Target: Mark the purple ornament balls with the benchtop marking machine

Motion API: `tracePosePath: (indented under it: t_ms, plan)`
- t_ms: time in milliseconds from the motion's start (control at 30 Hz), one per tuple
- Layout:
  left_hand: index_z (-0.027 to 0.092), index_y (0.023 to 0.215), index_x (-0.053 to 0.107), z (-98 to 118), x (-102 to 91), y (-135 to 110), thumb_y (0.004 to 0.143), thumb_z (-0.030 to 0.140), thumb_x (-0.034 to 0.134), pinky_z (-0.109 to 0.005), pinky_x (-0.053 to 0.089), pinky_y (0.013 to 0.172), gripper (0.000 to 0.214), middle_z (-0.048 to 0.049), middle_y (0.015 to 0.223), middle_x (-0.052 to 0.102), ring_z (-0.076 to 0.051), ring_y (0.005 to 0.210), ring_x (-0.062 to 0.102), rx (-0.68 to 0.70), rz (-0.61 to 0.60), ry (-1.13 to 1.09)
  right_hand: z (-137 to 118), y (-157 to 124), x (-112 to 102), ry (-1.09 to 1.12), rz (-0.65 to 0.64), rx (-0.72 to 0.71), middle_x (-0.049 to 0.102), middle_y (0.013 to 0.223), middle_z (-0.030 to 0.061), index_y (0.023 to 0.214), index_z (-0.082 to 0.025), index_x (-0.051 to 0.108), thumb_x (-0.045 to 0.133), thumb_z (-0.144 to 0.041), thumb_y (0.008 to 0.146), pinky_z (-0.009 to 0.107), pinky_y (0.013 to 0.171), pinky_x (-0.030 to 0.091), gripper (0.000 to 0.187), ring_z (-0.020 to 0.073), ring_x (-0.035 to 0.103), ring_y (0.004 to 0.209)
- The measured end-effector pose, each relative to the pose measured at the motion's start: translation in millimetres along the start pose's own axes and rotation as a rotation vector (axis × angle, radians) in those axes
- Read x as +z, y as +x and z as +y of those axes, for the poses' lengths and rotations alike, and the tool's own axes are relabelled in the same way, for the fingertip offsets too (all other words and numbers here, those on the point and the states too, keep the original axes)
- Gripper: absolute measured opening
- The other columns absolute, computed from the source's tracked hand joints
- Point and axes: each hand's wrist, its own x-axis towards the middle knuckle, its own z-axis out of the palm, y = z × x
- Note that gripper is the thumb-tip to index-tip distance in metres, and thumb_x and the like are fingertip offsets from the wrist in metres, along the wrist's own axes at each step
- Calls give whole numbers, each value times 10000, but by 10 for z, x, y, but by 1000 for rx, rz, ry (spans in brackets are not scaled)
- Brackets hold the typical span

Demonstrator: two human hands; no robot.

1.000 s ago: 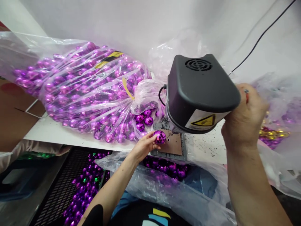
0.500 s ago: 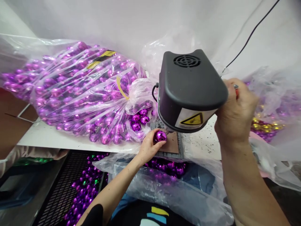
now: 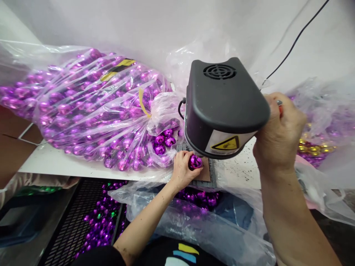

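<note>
Between the thumb and fingers of my left hand [image 3: 183, 170] is a shiny purple faceted ball [image 3: 195, 162]. It is held over a brown plate [image 3: 204, 173] on a grey base, just under the front edge of a black-housed machine [image 3: 227, 99]. A yellow warning label [image 3: 226, 143] is stuck on the housing. My right hand [image 3: 280, 133] is closed at the machine's right side around a handle, mostly hidden, whose metal end and a bit of orange [image 3: 280, 107] show by the thumb. The machine's working tip is out of sight beneath the housing.
A large clear bag [image 3: 91, 111] of purple balls lies at left. Several loose purple balls [image 3: 163, 141] sit beside its tied neck. Below are a black crate [image 3: 69, 210] with more balls and an open plastic bag [image 3: 194, 218] at my lap. Gold balls [image 3: 316, 147] show at right.
My left hand has shifted slightly right with the purple ball, and its fingers now curl over more. My right hand and the machine look nearly the same.
</note>
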Motion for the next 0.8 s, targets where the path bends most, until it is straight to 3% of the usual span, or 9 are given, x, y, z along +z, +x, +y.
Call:
tracePosePath:
  t_ms: [267, 467, 700, 800]
  plan:
    - [188, 1211, 570, -34, 16, -36, 797, 321, 746, -523, 308, 1121, 470, -107, 1230, 620, -295, 1196, 522, 67, -20, -26, 35, 8, 5, 10, 13, -52, 373, 615, -26, 651, -118, 502, 556, -693, 801, 136, 527, 283, 596, 1, 359, 610]
    - [190, 1215, 579, -21, 10, -40, 844, 322, 677, -556, 272, 1159, 405, -114, 1208, 624, -299, 1189, 533, 61, -103, -78, 45, -19, -21, -2, 34, -126, 393, 613, -34, 725, -127, 588, 582, -570, 848, 140, 520, 273, 460, -3, 376, 593]
    - [246, 1201, 599, -8, -22, -40, 817, 295, 686, -576, 308, 1149, 397, -94, 1198, 641, -313, 1219, 530, 9, -163, -199, 85, -453, -196, -132, 145, -327, 516, 613, -28, 819, -170, 656, 633, -359, 851, 213, 510, 313, 192, 20, 445, 548]
    - [256, 1215, 571, -22, -11, -52, 784, 279, 728, -602, 314, 1140, 459, -100, 1204, 642, -325, 1237, 523, -15, -143, -265, 147, -662, -319, -161, 83, -384, 580, 659, -1, 912, -172, 683, 666, -292, 790, 268, 520, 345, 172, 75, 511, 573]
